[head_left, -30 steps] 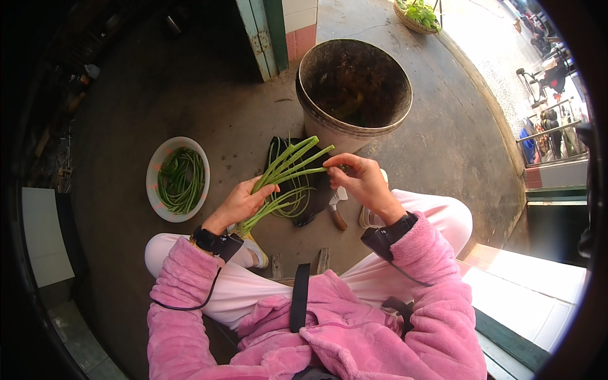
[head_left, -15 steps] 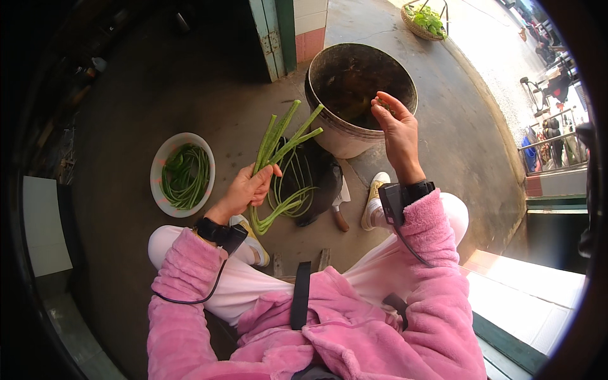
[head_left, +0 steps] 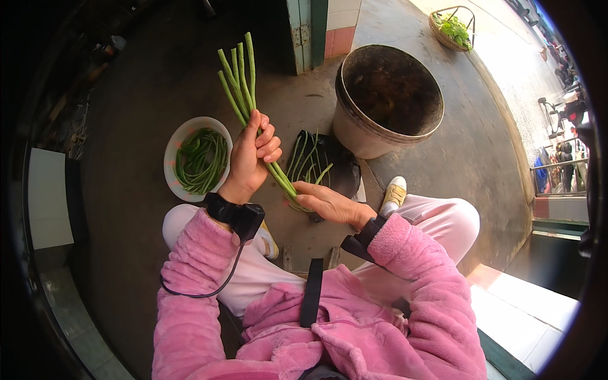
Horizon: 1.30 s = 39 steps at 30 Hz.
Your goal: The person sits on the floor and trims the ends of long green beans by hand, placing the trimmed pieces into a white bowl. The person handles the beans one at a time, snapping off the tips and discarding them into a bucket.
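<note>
A bunch of long green beans [head_left: 237, 88] is gripped in my left hand [head_left: 250, 155], its fingers wrapped round the middle and the upper ends fanning out. At the lower end, my right hand [head_left: 332, 202] closes thumb and fingers on the same beans. Just beyond the right hand, more loose beans [head_left: 306, 155] lie on a black plastic bag [head_left: 345, 168] on the floor. To the left of my left hand stands a white bowl [head_left: 168, 161] with coiled long beans [head_left: 201, 163] in it.
A large whitish bucket [head_left: 358, 136] with dark contents stands beyond the bag. Part of a knife blade [head_left: 361, 187] shows beside the bag. A wicker basket of leafy greens [head_left: 453, 31] sits far right. A door frame [head_left: 307, 38] rises at the back.
My right hand has come down from over the bucket to the lower end of the beans. My left hand has raised and turned the bunch. The view has shifted slightly.
</note>
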Available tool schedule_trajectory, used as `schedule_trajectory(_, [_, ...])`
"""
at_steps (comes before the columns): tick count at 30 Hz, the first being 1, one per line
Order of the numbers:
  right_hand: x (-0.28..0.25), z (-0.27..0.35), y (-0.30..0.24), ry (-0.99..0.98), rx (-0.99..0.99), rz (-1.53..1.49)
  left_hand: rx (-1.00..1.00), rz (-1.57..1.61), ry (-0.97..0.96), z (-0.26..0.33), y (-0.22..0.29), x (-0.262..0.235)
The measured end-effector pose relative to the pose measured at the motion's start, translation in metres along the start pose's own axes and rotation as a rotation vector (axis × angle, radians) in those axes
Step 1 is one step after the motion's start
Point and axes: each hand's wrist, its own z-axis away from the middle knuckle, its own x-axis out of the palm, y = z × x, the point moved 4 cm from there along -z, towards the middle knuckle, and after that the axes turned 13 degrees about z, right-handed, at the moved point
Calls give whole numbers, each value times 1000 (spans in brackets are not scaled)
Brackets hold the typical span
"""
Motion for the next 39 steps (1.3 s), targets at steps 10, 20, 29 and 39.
schedule_trajectory(10, [-9,3,1,76,71,114,181,208,144,-7,29,-26])
schedule_trajectory(20, [-30,-13,26,443,243,-610,178,190,33,3,18,-2])
schedule_trajectory(29, [-109,8,35,753,244,-1107,162,-59,68,26,17,-1])
schedule_trajectory(39, [-83,5,-2,409,179,-1028,-77,-388,68,19,-30,-33])
